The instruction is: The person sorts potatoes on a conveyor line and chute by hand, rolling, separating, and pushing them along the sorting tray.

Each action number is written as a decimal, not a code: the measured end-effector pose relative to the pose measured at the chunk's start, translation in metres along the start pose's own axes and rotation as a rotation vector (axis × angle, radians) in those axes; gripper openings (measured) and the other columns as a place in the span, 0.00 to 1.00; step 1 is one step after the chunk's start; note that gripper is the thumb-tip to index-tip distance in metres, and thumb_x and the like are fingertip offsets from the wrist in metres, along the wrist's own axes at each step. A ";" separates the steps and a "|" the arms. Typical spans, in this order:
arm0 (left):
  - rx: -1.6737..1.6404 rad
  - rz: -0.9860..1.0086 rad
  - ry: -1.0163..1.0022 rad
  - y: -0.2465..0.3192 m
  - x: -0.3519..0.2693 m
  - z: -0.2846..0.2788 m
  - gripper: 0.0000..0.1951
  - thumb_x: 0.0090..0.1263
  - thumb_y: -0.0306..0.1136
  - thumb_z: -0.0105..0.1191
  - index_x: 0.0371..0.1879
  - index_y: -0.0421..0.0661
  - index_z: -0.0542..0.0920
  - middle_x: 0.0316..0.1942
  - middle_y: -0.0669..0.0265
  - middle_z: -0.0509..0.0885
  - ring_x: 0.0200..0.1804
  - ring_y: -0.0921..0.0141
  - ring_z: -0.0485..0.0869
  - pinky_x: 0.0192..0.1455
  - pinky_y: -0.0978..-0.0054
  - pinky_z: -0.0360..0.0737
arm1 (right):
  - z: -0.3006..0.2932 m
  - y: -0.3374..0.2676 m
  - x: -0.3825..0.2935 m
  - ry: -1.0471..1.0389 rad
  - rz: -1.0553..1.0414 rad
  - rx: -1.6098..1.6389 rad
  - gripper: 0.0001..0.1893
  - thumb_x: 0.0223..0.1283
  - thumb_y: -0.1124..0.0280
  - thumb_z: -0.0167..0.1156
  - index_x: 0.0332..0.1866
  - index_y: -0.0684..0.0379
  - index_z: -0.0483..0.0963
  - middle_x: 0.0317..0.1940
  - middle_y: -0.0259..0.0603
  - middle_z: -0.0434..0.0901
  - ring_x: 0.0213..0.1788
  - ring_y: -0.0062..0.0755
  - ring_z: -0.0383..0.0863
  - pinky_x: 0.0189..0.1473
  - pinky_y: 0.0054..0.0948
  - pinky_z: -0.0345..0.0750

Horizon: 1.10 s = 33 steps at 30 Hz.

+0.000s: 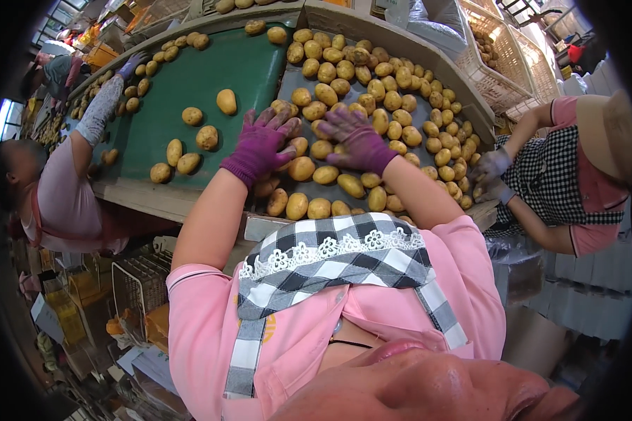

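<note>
My left hand [264,139], in a purple knit glove with soiled fingers, lies palm down where a green conveyor belt [163,113] meets a grey sorting surface [305,79]. Its fingers are spread over a few potatoes, partly hiding them. To its right, my right hand [359,138] wears a matching glove and rests with fingers apart on more potatoes [325,94]. Neither hand is closed around anything. Several loose potatoes [207,137] sit on the green belt left of my left hand. A row of potatoes [297,206] lines the near edge, close to my apron [337,258].
A raised rim [389,39] bounds the far side. On the left, a co-worker's gloved hand [131,66] reaches over the belt. At the right end, another co-worker's gloved hands [490,173] are beside the potatoes. Plastic crates [497,68] stand beyond the rim.
</note>
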<state>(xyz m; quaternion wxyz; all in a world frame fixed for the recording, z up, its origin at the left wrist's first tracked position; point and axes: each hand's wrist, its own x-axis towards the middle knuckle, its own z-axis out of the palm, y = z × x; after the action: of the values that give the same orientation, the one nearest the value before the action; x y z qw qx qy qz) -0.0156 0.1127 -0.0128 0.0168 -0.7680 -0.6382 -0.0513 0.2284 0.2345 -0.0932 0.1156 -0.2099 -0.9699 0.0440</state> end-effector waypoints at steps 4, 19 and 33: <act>0.020 -0.004 -0.088 -0.003 -0.005 0.006 0.34 0.66 0.58 0.54 0.70 0.56 0.72 0.75 0.63 0.66 0.77 0.59 0.62 0.78 0.43 0.46 | -0.021 0.094 -0.050 -0.105 0.457 -0.029 0.35 0.69 0.46 0.52 0.78 0.47 0.58 0.80 0.42 0.53 0.82 0.46 0.48 0.80 0.46 0.45; 0.010 0.056 -0.105 0.027 -0.029 -0.025 0.34 0.66 0.56 0.57 0.71 0.56 0.70 0.72 0.60 0.70 0.75 0.57 0.65 0.80 0.49 0.50 | -0.047 0.204 0.032 0.446 0.499 -0.367 0.29 0.64 0.47 0.55 0.69 0.46 0.71 0.73 0.49 0.64 0.78 0.54 0.56 0.74 0.58 0.54; 0.063 -0.135 0.039 0.010 -0.017 -0.026 0.31 0.65 0.51 0.59 0.67 0.54 0.74 0.71 0.67 0.72 0.74 0.61 0.66 0.77 0.43 0.47 | -0.039 -0.021 -0.055 -0.054 -0.204 0.066 0.34 0.59 0.44 0.62 0.72 0.38 0.68 0.73 0.42 0.65 0.75 0.57 0.58 0.73 0.63 0.52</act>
<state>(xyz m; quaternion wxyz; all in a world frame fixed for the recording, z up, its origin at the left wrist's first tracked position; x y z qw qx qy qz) -0.0102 0.0921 0.0116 0.0500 -0.7211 -0.6894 -0.0470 0.2775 0.1937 -0.0642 0.1004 -0.1049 -0.9869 0.0698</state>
